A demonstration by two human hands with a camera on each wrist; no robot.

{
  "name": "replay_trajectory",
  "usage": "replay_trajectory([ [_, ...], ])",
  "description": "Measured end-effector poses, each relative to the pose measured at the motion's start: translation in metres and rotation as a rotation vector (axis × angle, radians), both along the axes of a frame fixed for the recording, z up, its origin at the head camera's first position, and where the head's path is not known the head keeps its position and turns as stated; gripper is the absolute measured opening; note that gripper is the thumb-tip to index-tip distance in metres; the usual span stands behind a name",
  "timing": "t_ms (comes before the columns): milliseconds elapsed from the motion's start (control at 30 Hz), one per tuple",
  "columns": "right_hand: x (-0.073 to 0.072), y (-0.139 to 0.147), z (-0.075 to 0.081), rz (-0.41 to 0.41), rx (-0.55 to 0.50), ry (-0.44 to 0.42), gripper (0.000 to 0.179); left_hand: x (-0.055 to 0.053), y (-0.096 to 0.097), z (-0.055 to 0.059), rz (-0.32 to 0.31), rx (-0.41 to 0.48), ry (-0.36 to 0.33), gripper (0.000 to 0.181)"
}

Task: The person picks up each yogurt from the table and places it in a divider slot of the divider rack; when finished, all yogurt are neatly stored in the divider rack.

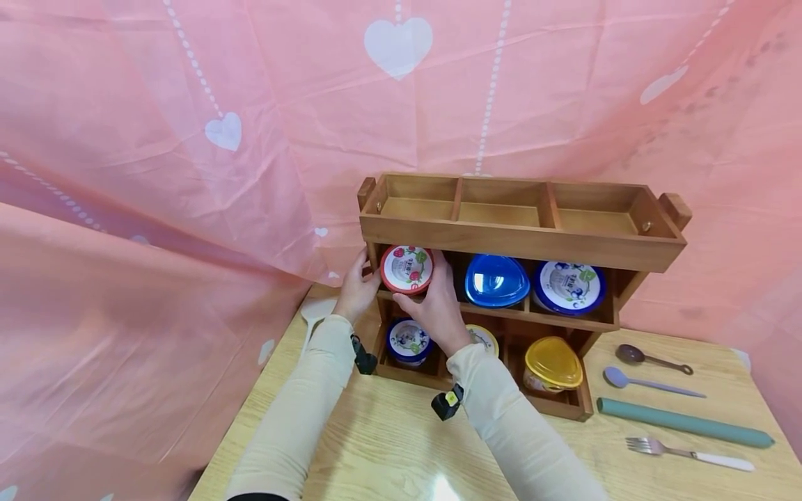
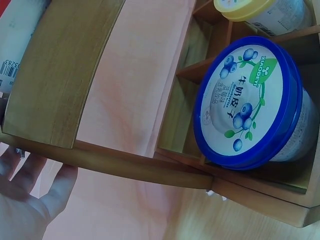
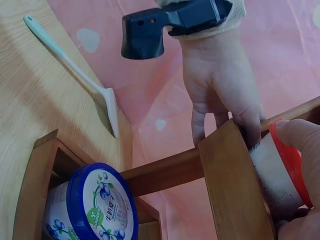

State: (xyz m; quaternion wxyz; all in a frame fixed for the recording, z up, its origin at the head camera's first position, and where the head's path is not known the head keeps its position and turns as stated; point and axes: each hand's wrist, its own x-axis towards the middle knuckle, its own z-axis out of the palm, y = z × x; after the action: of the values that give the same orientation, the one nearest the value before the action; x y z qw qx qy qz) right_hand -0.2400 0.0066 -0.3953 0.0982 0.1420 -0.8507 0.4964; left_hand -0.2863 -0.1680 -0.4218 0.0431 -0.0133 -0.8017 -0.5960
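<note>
A round tub with a red lid (image 1: 407,268) sits tilted toward the camera in the left compartment of the wooden rack's (image 1: 520,241) middle tier. My right hand (image 1: 438,306) grips it from the right, thumb below the lid and fingers at its side. At the rack's left end, my left hand (image 1: 357,291) holds the side upright; the right wrist view shows fingers (image 3: 198,132) outside it and one reaching in beside the tub. A blue-lidded blueberry tub (image 2: 245,102) stands in the tier below. Part of the right hand's grip is hidden behind the tub.
A blue triangular-lidded container (image 1: 497,280) and another blueberry tub (image 1: 570,287) share the middle tier. Below are a round yellow-lidded tub (image 1: 484,337) and a yellow triangular-lidded container (image 1: 554,364). A white spatula (image 1: 315,310) lies left; spoons, a green roll (image 1: 683,422) and a fork (image 1: 689,454) lie right.
</note>
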Motion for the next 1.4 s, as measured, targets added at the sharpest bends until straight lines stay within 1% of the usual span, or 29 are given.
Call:
replay_trajectory([
  [200, 0.016, 0.004, -0.001, -0.025, -0.005, 0.018, 0.101, -0.001, 0.001, -0.001, -0.001, 0.005, 0.019, 0.062],
  [367, 0.035, 0.009, -0.002, -0.051, -0.013, 0.059, 0.097, 0.0, 0.002, 0.0, 0.006, 0.015, 0.016, 0.064],
  [467, 0.05, 0.014, -0.002, -0.044, -0.02, 0.054, 0.094, 0.0, 0.002, 0.0, 0.006, 0.022, 0.016, 0.064],
  [633, 0.08, 0.027, -0.003, -0.003, -0.039, 0.006, 0.089, 0.0, 0.002, -0.001, -0.002, 0.039, 0.007, 0.065],
  [733, 0.094, 0.038, -0.005, 0.016, -0.059, 0.009, 0.085, 0.0, 0.002, -0.001, -0.001, 0.039, 0.003, 0.065],
  [833, 0.106, 0.052, -0.01, 0.016, -0.059, 0.024, 0.08, 0.001, 0.002, -0.001, -0.001, 0.034, 0.007, 0.064],
  [967, 0.117, 0.072, -0.018, -0.024, -0.03, 0.037, 0.075, 0.001, 0.002, 0.0, -0.003, 0.015, 0.008, 0.063],
  [1067, 0.121, 0.088, -0.025, -0.052, 0.009, 0.027, 0.072, 0.0, 0.001, 0.0, 0.009, 0.009, 0.006, 0.063],
  [1200, 0.125, 0.108, -0.031, -0.07, 0.075, -0.004, 0.068, 0.0, -0.001, 0.001, 0.012, 0.006, 0.0, 0.064],
  [1267, 0.128, 0.118, -0.034, -0.076, 0.103, -0.02, 0.067, 0.001, -0.001, 0.002, 0.005, 0.008, 0.002, 0.064],
  [1300, 0.13, 0.123, -0.035, -0.082, 0.119, -0.026, 0.066, 0.004, 0.0, 0.006, -0.004, 0.011, -0.004, 0.064],
  [1400, 0.135, 0.137, -0.039, -0.096, 0.15, -0.047, 0.064, 0.005, 0.002, 0.006, -0.008, 0.012, -0.01, 0.064],
])
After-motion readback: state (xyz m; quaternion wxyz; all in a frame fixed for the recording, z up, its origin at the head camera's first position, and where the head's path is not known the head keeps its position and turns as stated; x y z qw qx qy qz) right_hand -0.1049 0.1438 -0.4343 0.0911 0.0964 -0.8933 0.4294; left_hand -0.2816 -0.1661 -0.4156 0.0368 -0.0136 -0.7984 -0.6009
